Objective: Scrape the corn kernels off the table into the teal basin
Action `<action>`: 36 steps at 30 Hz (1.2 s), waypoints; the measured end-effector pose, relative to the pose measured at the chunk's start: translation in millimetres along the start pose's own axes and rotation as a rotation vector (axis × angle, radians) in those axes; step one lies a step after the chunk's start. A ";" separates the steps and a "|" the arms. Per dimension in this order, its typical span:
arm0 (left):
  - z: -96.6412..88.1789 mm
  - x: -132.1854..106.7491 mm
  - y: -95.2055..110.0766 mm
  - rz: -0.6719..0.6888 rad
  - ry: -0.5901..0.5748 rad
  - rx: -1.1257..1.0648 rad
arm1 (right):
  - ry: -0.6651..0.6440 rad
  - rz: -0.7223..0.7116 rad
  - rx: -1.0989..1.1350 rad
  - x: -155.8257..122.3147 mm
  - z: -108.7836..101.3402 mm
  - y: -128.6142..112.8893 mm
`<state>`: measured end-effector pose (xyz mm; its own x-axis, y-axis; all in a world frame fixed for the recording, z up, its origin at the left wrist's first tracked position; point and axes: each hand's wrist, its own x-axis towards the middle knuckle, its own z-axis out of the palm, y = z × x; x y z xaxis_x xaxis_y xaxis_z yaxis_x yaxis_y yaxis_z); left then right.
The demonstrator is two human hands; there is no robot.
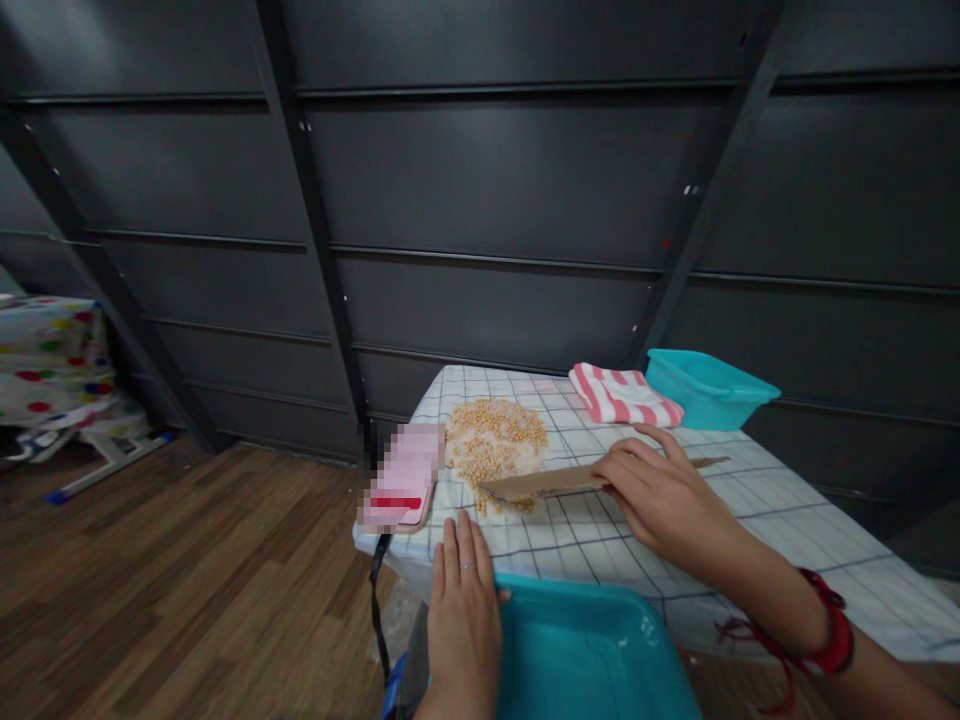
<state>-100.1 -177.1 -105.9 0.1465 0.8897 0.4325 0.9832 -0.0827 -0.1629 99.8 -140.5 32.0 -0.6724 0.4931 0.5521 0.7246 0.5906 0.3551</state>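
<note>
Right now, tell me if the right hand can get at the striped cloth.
Probably yes: the striped cloth lies just beyond the right hand with only bare tablecloth between, though that hand is busy holding the cardboard strip.

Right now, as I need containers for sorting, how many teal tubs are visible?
2. One teal tub at the table's far right corner beside the striped cloth; the other at the near edge, touched by the left hand. None looks hidden.

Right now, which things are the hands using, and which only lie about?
In use: cardboard strip in right hand; yellow grains; near tub under left hand.
Lying about: striped cloth; far tub; pink phone.
</note>
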 end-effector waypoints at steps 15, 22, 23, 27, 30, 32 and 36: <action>2.3 -0.4 -0.1 0.018 -0.015 -0.018 | -0.022 0.006 -0.016 -14.6 -8.9 7.1; 3.6 -1.7 -0.2 0.024 -0.014 -0.011 | -0.031 0.000 0.009 -19.3 -14.5 7.5; 4.3 -2.1 -0.2 0.018 -0.019 -0.023 | -0.032 -0.001 0.024 -20.2 -17.0 7.3; 9.1 -4.4 0.2 0.016 0.009 -0.059 | -0.040 0.011 0.024 -22.1 -21.9 8.6; 11.0 -5.1 0.2 0.014 0.028 -0.051 | -0.051 0.034 -0.021 -22.3 -18.3 10.2; 10.4 -4.9 0.1 0.007 0.021 -0.046 | -0.058 0.034 -0.026 -23.0 -15.3 10.3; 8.8 -4.8 -0.5 0.025 0.045 -0.029 | -0.058 0.029 -0.007 -28.5 -14.0 8.0</action>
<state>-102.3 -177.4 -115.7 0.1756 0.8661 0.4681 0.9817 -0.1186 -0.1488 126.9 -158.8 29.6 -0.6584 0.5462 0.5179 0.7449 0.5713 0.3445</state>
